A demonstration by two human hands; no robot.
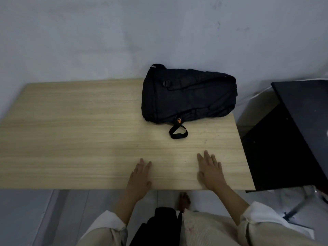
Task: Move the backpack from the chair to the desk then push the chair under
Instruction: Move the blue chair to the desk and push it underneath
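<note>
A black backpack [188,94] lies on its side at the far right corner of the light wooden desk [79,132], its carry loop with an orange tag pointing toward me. My left hand [140,176] and my right hand [210,172] rest flat on the desk's near edge, fingers spread, holding nothing. Both hands are well short of the backpack. No chair shows in the view; what stands under the desk is hidden.
A pale wall rises directly behind the desk. A black piece of furniture [301,125] stands close to the desk's right side, with metal legs [300,205] below it. Grey floor tiles and my foot [184,200] show below the desk's front edge.
</note>
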